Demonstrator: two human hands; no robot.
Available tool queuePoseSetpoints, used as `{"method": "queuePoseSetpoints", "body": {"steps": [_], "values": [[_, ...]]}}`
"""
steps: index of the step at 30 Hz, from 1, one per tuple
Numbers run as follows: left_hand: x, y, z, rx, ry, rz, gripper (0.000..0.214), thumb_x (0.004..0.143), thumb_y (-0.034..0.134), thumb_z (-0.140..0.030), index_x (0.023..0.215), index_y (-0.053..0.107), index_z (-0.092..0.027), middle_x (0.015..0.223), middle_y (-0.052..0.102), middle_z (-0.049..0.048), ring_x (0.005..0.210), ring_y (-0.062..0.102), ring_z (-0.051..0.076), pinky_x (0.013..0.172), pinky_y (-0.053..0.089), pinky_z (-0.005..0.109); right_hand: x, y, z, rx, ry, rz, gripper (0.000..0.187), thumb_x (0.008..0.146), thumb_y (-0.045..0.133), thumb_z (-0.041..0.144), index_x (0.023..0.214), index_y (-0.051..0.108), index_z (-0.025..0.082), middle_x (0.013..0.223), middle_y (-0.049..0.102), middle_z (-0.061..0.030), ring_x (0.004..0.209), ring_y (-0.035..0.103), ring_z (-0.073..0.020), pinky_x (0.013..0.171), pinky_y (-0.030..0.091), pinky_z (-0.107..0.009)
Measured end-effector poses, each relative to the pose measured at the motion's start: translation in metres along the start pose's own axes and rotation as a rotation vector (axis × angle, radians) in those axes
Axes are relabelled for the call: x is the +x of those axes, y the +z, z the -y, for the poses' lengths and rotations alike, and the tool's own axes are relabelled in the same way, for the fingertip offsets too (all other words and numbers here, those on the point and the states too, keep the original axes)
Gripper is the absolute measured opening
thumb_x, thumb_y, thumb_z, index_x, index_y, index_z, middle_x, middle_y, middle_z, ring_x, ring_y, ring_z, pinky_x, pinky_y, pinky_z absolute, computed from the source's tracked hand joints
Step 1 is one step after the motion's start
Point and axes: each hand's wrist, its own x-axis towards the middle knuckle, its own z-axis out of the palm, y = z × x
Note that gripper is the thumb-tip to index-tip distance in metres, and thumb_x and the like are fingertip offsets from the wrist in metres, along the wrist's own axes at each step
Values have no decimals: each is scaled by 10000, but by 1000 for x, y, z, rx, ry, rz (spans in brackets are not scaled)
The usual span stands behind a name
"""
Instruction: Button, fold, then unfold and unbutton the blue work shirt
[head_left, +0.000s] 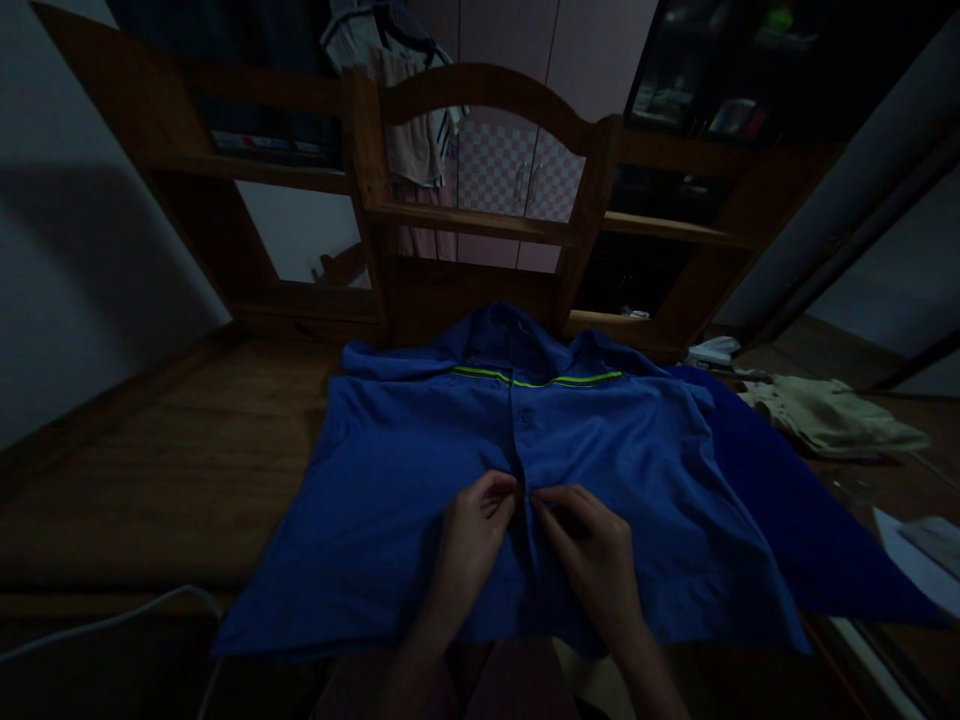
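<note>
A blue collared shirt (405, 470) with a yellow-green stripe across the chest lies spread over the wooden table, its collar away from me and its hem at the near edge. Both my hands are at its front placket, below the middle. My left hand (476, 525) pinches the cloth at the left side of the front opening. Just to its right, my right hand (589, 540) pinches the placket edge between thumb and fingers. The fingertips nearly meet. Any button between them is too small and dark to make out.
A wooden shelf unit (480, 235) rises behind the table (150, 450). Darker blue cloth (795, 510) lies right of the shirt, with pale folded cloth (832, 415) and white paper (915, 560) beyond. A white cable (127, 612) hangs at the near left.
</note>
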Motion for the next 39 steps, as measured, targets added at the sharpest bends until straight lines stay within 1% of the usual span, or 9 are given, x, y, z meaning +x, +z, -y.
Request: {"method": "queuePoseSetpoints", "body": {"steps": [3,6,12,15,17,21,27,34,39], "values": [[0,-2,0,-26,-15,3,133,800,555,-184,909,626,-153,942,684,68,866,660,168,802,512,260,4,2,4,12,56,-5,122,890,554,262,903,660,203,883,664,-33,785,619,-168,700,469,-263],[0,-2,2,-36,-30,-3,135,799,558,-186,910,625,-150,929,688,68,861,662,169,795,513,259,9,4,2,38,124,13,126,871,568,283,874,659,196,831,670,-31,730,616,-164,657,468,-258],[1,-5,3,-49,-14,16,156,825,560,-242,931,631,-152,970,681,74,916,652,176,820,501,260,23,3,-7,150,233,144,135,823,605,299,872,630,176,780,663,-24,690,625,-159,615,477,-243],[0,-8,-2,-113,-29,36,233,856,552,-316,1021,607,-161,984,678,73,925,648,173,797,496,250,23,5,-4,137,223,113,115,826,599,283,863,624,176,759,653,-15,674,619,-149,599,462,-234],[-1,-9,-6,-144,-58,36,277,840,588,-358,1036,595,-163,962,679,67,901,651,168,776,494,238,21,8,0,101,200,75,92,835,587,261,860,620,180,756,647,-8,672,612,-141,597,452,-230],[0,-6,-6,-149,-73,1,280,778,664,-361,948,598,-148,915,671,60,878,654,167,768,501,232,15,11,7,44,154,50,75,852,573,245,860,616,184,768,643,-3,680,605,-134,608,443,-231],[1,-5,-2,-145,-73,-12,202,767,659,-314,860,592,-148,846,654,35,830,652,150,751,504,221,11,13,9,-35,93,13,51,851,574,206,871,620,196,802,644,0,717,606,-135,640,445,-237],[0,-6,-1,-128,-70,-59,213,747,668,-322,783,557,-144,748,622,16,742,635,142,679,481,214,11,12,12,47,115,33,83,873,576,268,895,613,197,808,659,-8,718,625,-143,631,471,-231],[0,-6,-2,-158,-95,-78,226,727,683,-323,761,547,-145,715,603,-1,689,607,121,643,456,198,12,11,11,59,134,39,128,911,524,299,901,599,196,824,650,-16,720,621,-144,623,467,-234]]}}
